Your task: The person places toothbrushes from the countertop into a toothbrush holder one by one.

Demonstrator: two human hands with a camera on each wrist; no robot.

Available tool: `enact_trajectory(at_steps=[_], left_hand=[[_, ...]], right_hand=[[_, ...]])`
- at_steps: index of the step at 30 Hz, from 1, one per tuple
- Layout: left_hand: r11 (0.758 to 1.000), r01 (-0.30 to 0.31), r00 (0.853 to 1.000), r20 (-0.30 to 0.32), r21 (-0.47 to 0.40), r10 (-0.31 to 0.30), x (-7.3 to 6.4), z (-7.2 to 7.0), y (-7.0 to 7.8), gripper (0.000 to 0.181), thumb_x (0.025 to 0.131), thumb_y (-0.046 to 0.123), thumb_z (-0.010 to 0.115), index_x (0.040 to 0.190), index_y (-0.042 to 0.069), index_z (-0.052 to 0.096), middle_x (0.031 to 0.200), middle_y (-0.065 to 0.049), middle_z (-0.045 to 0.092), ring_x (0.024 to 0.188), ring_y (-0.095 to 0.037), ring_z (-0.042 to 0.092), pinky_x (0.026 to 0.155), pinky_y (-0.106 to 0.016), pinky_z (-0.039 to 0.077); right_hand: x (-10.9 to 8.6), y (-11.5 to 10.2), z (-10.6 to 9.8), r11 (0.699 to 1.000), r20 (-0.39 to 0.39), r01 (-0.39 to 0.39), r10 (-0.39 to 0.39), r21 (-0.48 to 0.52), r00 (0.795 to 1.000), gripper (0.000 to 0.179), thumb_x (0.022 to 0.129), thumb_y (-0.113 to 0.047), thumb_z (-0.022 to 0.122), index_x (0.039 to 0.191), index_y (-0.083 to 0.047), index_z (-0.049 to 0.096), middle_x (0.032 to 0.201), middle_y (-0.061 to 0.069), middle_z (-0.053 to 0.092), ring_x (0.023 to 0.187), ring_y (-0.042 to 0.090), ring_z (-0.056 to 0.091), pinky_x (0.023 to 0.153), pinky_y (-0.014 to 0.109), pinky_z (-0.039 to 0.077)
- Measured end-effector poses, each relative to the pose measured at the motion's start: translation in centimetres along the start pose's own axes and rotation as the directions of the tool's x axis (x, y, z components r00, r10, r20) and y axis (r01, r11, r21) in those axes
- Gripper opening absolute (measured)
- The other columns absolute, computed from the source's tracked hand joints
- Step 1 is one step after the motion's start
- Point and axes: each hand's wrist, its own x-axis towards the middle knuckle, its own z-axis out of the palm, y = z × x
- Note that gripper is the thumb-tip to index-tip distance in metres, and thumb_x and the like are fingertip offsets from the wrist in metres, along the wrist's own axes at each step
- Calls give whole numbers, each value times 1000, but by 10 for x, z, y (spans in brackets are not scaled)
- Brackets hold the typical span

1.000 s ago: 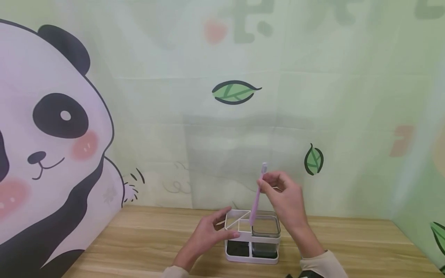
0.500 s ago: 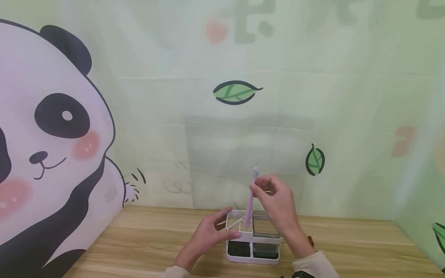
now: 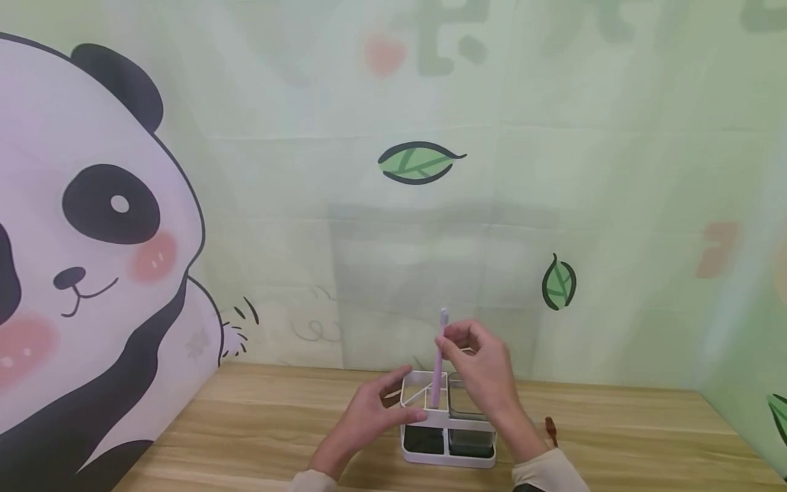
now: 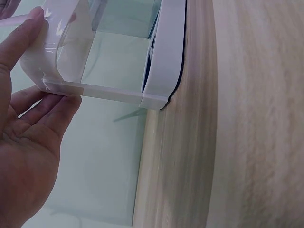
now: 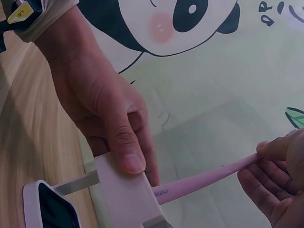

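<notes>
A white toothbrush holder (image 3: 449, 462) with an upper tray of divided compartments stands on the table. My left hand (image 3: 367, 418) grips its left side, thumb on the front of the upper rim and fingers behind, as the left wrist view also shows. Between thumb and fingertips, my right hand (image 3: 482, 369) pinches a pink toothbrush (image 3: 437, 376) near its head. The brush is nearly upright, head up. Its handle's lower end is at the small front compartment left of the middle; in the right wrist view the handle (image 5: 204, 183) passes behind the holder's rim (image 5: 126, 190), its tip hidden.
A clear grey cup (image 3: 456, 404) sits in the holder's right half, partly behind my right hand. To the right of that wrist, a small brown fork-shaped thing (image 3: 550, 430) lies on the wooden table (image 3: 627, 437). A panda-printed cloth (image 3: 277, 171) hangs behind.
My right hand has moved left and down with the toothbrush, from the cup's left edge to the small compartment. The brown thing has come into view. My left hand keeps its place.
</notes>
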Motion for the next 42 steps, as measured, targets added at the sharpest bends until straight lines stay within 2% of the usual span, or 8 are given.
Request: enact_trajectory(at_steps=[10,29,42], left_hand=[[1000,19,1000,-5,8,-18,-1,0,2,82,89,20,89,155,-6,48,153,-33,49,134,-52,55,107,-44,54],[999,35,999,-3,1,-35,-1,0,4,83,89,20,89,156,-5,46,154,-32,48,134,-48,57,106,-44,55],[1000,29,1000,1,10,-29,0,0,4,82,89,20,89,155,-6,48,153,-32,50,135,-51,54,108,-46,54]], right_hand=[[-3,9,6,1000,10,-9,9,-1,1000,13,95,-8,81,103,-4,72,93,4,74,87,18,69,83,25,61],[-9,26,14,998,58,-36,39,-61,998,13,97,-9,80,104,-3,72,95,4,74,89,17,69,87,36,62],[-9,41,17,996,83,-25,33,-87,996,10,93,-2,80,99,-2,72,90,2,73,83,15,68,81,28,60]])
